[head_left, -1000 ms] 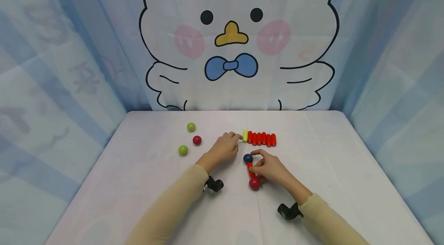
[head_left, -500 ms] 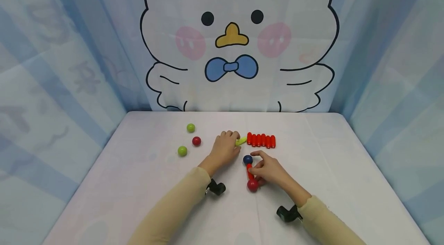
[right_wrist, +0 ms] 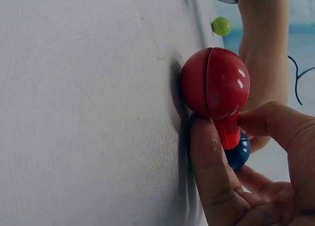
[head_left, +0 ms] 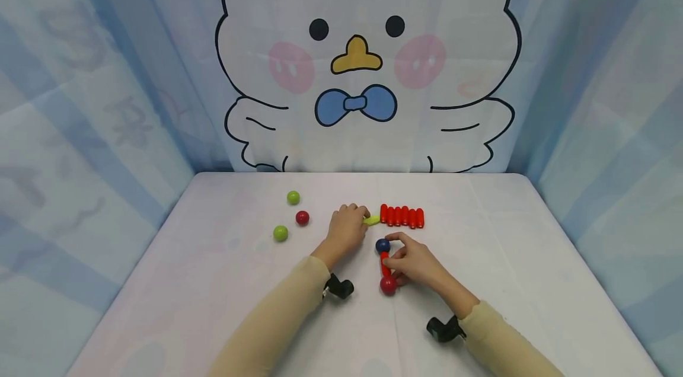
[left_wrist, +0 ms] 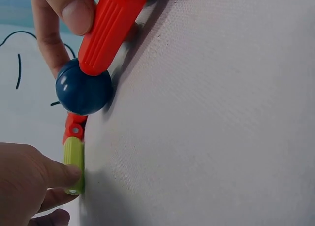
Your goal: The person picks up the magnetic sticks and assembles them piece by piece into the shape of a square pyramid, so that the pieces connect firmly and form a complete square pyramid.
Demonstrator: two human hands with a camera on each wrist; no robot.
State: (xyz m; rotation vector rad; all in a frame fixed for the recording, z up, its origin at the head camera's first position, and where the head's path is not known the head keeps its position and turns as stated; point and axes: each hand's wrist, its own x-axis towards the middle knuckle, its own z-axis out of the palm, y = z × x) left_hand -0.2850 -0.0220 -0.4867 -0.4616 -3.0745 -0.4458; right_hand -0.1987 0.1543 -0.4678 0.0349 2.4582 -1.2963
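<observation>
My left hand pinches a yellow-green magnetic rod between thumb and fingers, close to the left end of a row of red magnetic rods. The right hand grips a red magnetic rod nearer the front. On that rod's far end sits a blue ball, and a larger-looking red ball caps its near end. In the head view, the right index finger reaches to the blue ball while the thumb lies along the rod. Part of the yellow-green rod is hidden by left fingers.
Left of the hands lie two green balls and a smaller red ball on the white tabletop. A curtain with a cartoon bird hangs behind the table's back edge. Both wrists wear black cameras.
The left hand has taken hold of the yellow-green rod and turned it away from the row of red rods, slightly leftward. The right hand keeps its grip, nearly still.
</observation>
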